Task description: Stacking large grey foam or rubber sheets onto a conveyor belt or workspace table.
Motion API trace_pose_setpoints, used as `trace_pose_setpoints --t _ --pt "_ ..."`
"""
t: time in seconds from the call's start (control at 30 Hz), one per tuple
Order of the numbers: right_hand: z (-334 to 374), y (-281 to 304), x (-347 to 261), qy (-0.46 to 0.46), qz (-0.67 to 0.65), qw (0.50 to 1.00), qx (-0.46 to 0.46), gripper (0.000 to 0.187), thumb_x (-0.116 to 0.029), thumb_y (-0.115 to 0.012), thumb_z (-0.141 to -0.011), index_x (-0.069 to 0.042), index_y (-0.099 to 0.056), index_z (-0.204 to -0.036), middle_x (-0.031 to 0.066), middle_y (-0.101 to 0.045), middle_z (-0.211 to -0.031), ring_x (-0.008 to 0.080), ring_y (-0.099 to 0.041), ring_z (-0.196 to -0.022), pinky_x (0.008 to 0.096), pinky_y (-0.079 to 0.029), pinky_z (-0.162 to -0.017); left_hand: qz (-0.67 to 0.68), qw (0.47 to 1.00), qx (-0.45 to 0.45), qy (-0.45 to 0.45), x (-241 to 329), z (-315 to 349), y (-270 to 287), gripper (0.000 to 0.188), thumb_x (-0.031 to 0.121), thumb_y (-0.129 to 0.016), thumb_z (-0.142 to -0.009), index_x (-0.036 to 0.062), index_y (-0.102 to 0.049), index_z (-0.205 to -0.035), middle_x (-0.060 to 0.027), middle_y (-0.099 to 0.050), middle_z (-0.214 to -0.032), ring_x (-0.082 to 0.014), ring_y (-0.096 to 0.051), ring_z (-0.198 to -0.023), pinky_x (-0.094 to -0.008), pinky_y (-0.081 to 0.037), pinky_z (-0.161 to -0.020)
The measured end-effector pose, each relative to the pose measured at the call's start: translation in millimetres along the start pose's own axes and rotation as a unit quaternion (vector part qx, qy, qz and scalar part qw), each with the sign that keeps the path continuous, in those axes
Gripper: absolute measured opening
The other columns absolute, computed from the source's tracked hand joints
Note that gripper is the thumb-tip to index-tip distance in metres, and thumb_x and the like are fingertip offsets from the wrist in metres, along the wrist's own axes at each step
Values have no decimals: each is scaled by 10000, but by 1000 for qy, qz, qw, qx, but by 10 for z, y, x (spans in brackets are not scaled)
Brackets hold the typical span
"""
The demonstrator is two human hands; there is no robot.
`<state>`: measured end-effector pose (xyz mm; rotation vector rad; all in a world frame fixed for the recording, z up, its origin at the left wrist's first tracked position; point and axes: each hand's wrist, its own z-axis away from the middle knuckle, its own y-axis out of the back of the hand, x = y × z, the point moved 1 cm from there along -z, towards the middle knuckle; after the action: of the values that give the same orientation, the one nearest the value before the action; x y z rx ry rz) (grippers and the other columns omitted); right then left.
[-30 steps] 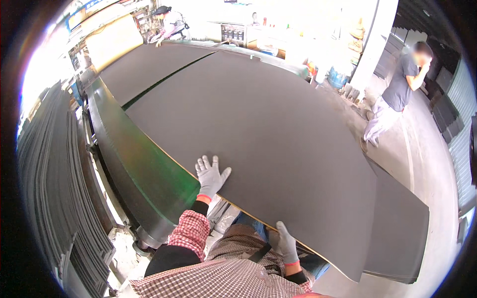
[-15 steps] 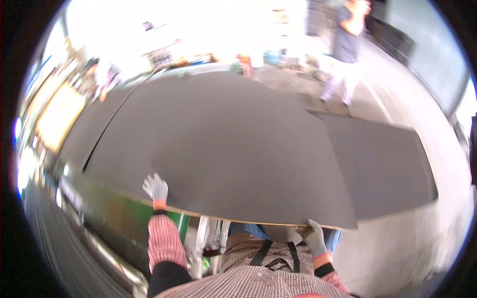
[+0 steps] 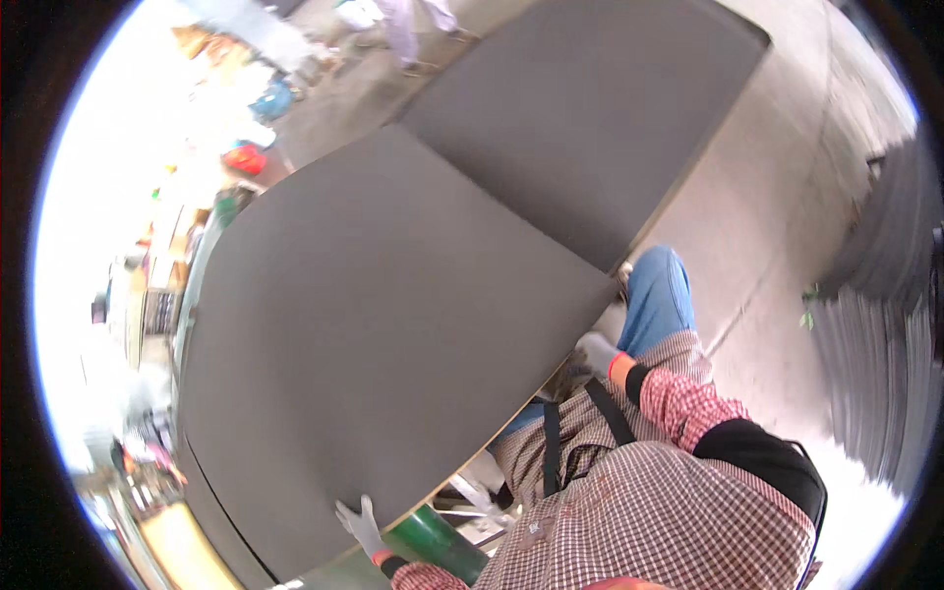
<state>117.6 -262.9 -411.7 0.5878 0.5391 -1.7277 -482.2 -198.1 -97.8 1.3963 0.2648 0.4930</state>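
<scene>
A large dark grey sheet (image 3: 393,285) with a thin tan edge lies across in front of me. My left hand (image 3: 362,526), in a pale grey glove, lies open on its top near the front edge, fingers spread. At the edge closer to its right corner, my right hand (image 3: 594,354) in a matching glove is closed on the sheet; some of its fingers are hidden by the edge. A second dark grey sheet (image 3: 600,118) lies beyond the first, past its far right side.
A green roller (image 3: 438,543) shows below the sheet's front edge. Tall stacks of dark sheets (image 3: 870,383) stand at the right on the concrete floor (image 3: 757,246). At the far left are a red container (image 3: 244,157) and assorted clutter. Another person's legs (image 3: 403,29) show at the top.
My view has turned to the right, bringing the stacked sheets into sight. Both hands stay at the front edge of the sheet, the left flat and the right gripping.
</scene>
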Motion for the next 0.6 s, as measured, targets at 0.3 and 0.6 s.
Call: trace_pose_setpoints --t 0.3,0.6 --pt "-835 325 79 -49 -144 960 237 223 -171 -543 -818 3 -624 -932 115 -612 -841 230 -553 -722 358 -432 -645 -114 977 23 176 -1043 -363 660 617 305 -706 -780 -74 -477 -1210 -236 -568 -1162 -301 -564 -1019 -372 -441 -915" --pt "-1650 -66 -420 -110 -298 884 345 423 -306 -589 -812 -5 -562 -1108 81 -586 -1060 228 -538 -913 331 -417 -801 111 990 -29 78 -1023 -502 487 574 387 -274 -966 24 -256 -1410 -159 -308 -1438 -283 -335 -1303 -415 -338 -1036"
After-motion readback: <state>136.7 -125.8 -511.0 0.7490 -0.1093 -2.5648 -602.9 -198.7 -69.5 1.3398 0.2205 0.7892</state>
